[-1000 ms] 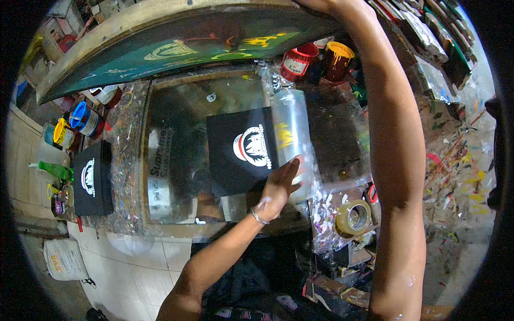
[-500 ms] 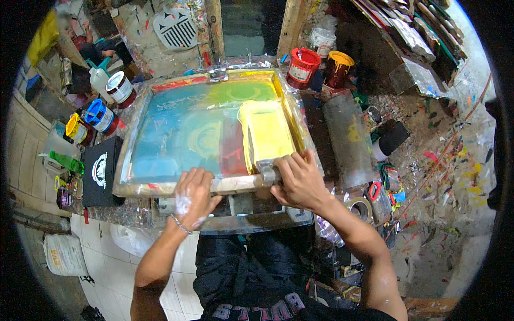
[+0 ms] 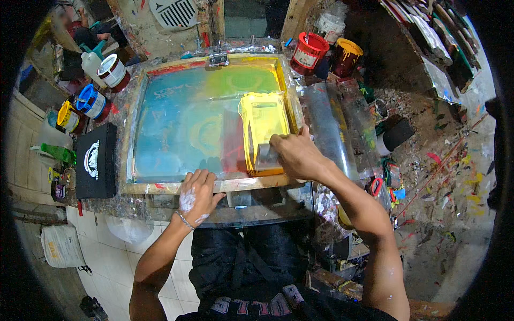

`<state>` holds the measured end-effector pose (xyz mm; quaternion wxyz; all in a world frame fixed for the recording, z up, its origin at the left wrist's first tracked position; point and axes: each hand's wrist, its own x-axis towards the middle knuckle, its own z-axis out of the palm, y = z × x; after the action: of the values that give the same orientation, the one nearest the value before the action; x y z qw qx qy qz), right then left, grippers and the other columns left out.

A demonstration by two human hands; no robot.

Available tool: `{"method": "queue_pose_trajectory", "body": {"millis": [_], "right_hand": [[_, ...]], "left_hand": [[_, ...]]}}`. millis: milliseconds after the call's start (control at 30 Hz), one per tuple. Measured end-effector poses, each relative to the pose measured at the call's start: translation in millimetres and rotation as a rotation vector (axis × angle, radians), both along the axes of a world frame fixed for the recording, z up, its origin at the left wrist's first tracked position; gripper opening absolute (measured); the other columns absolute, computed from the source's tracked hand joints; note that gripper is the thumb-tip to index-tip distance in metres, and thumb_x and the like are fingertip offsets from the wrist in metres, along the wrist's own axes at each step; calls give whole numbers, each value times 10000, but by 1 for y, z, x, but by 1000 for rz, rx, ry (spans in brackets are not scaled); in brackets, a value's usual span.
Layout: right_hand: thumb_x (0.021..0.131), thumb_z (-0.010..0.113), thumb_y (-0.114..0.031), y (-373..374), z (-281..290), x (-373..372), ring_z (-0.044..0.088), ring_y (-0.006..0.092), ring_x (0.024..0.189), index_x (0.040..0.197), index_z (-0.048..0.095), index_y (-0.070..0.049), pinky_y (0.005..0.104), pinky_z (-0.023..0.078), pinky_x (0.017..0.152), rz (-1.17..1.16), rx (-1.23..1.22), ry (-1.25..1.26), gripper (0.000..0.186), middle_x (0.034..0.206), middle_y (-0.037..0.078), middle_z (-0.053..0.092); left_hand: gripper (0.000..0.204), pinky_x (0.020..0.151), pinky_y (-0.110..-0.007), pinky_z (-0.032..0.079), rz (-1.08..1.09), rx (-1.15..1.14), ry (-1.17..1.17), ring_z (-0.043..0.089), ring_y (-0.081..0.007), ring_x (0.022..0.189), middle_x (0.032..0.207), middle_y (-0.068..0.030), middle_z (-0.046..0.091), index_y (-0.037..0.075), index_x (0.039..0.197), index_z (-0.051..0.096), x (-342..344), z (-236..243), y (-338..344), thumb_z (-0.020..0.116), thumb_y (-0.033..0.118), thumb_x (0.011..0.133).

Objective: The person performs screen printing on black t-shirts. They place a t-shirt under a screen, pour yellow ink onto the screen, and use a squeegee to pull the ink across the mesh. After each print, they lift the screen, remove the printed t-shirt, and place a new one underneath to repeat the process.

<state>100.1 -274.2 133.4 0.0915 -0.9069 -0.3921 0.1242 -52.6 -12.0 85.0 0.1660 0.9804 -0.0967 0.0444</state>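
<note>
A wooden-framed printing screen [image 3: 166, 123] lies on the bench in front of me, its mesh blue, green and dark red. Wet yellow ink [image 3: 263, 115] covers a rectangle at its right side. In that ink, near the front rail, is a grey squeegee [image 3: 265, 157], somewhat blurred and partly covered by my fingers. My right hand [image 3: 300, 154] is closed around it. At the near rail, my left hand [image 3: 197, 193] grips the frame with fingers over the top and thumb out to the side. White paint smears its back, and a bracelet circles the wrist.
Left of the screen are a black printed panel [image 3: 96, 161], a green bottle [image 3: 58, 153] and several paint tubs [image 3: 92, 100]. Red [image 3: 309, 52] and yellow-rimmed [image 3: 347, 56] buckets stand at the back right. A clear cylinder-like sheet [image 3: 326, 125] lies beside the frame. Another person sits far left.
My right hand and the squeegee have moved slightly away from me, off the front rail and onto the inked mesh. My left hand stays on the near rail. The view has shifted a little.
</note>
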Motion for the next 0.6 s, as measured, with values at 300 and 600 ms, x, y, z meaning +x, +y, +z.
{"method": "queue_pose_trajectory", "body": {"millis": [300,600], "right_hand": [[836,639,-88,42,-48,39,678,337,925,982,612,-20,560,421,958,-43,70,-554,164,945,164,683],[776,601,-36,54,-32,131,710,463,867,1042,599,20,692,385,913,-241,107,-311,272,828,241,715]], "left_hand": [[372,822,-414,456,23,-14,25,609,-315,937,926,-131,626,30,915,667,1,6,-2,889,190,664],[379,800,-436,443,4,-33,8,610,-339,889,897,-131,624,41,936,665,4,-11,1,888,216,684]]}}
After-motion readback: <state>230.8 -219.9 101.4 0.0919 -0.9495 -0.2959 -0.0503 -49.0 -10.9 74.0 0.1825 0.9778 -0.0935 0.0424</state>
